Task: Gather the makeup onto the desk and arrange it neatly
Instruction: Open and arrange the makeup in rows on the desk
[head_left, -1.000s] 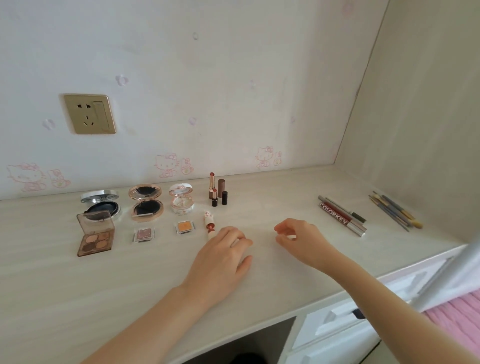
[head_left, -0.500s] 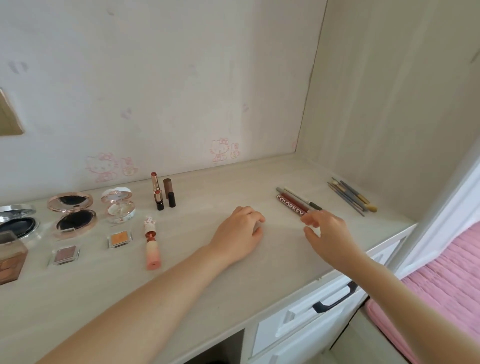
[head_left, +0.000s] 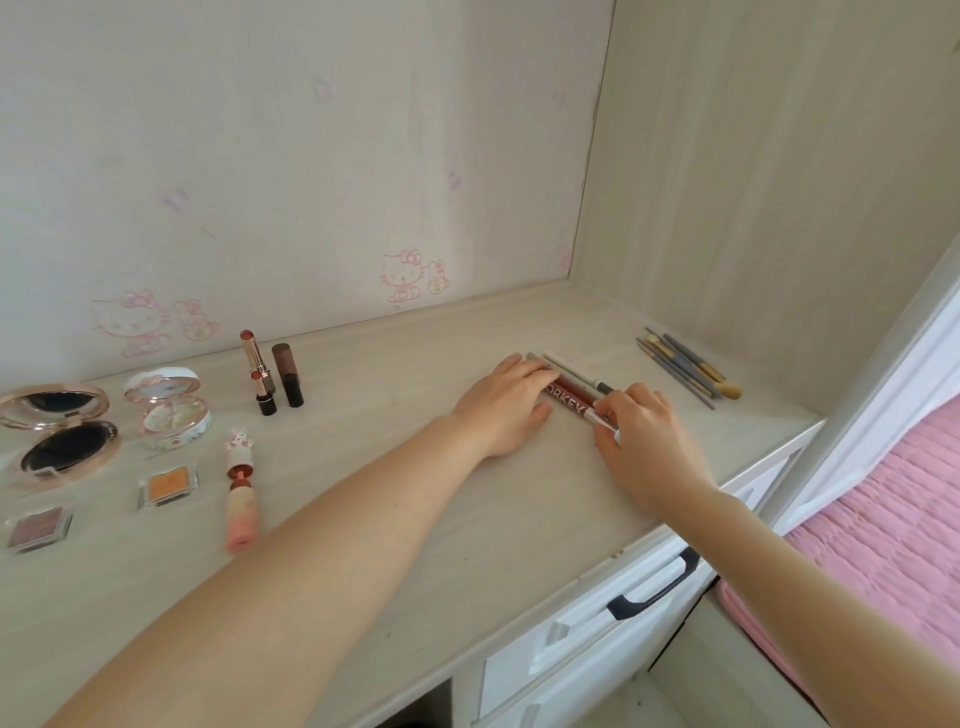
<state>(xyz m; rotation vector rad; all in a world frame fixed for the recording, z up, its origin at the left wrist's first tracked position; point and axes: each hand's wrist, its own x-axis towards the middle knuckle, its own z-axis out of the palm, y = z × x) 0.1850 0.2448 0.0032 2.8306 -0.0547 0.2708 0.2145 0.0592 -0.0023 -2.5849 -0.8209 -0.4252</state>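
A dark red lip gloss tube (head_left: 570, 396) marked with letters lies on the desk (head_left: 467, 519) with thin grey pencils (head_left: 577, 375) beside it. My left hand (head_left: 506, 402) lies palm down, its fingers curled over the far ends of this bundle. My right hand (head_left: 644, 441) pinches the near, silver-capped end of the tube. Farther left stand two lipsticks (head_left: 260, 376) and a brown tube (head_left: 288, 374). A pink lipstick (head_left: 241, 501) lies flat near them.
Several makeup brushes (head_left: 685, 369) lie by the right wall. At the left are a round black compact (head_left: 60, 431), a white patterned compact (head_left: 169, 410), an orange eyeshadow pan (head_left: 170, 484) and a mauve one (head_left: 39, 527). White drawers (head_left: 623, 618) sit under the desk edge; pink bedding (head_left: 883, 519) lies to the right.
Both hands have moved right across the desk from the pink lipstick to the lip gloss tube and pencils and now touch them. The view has swung right with them.
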